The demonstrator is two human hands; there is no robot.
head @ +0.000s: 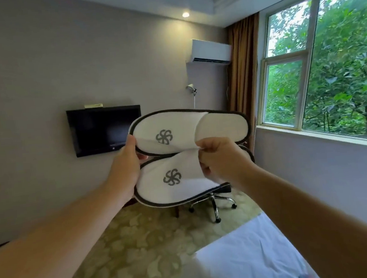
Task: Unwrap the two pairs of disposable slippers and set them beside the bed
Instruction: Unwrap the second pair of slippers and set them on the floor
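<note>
Television (105,129) hangs on the far wall, beyond the left hand (127,165) and a little to its left, and has no part in the job. The left hand is raised in front of the person and clamped on the toe ends of a pair of slippers (176,121). Its thumb lies over the dark rim of the upper slipper (212,125) and its fingers go behind both toes. This looks like an anchoring grip, holding the two flat and steady in the air so the other hand can work on them.

The lower slipper (155,185) sits directly beneath the upper one, edges touching, with both logos facing the person. To the right, the right hand (221,160) has its fingertips closed in a pinch on the white edge where the lower slipper's upper opens. It seems to be lifting or peeling that edge. Whether a clear film is caught in the pinch cannot be told.

An office chair (214,202) stands on the patterned carpet (129,241) below the right hand. The bed (253,254) lies under the right forearm, and the window (326,66) is well off to the right. Judged from this, one pair is in hand and not yet set down. The second pair is out of view.
</note>
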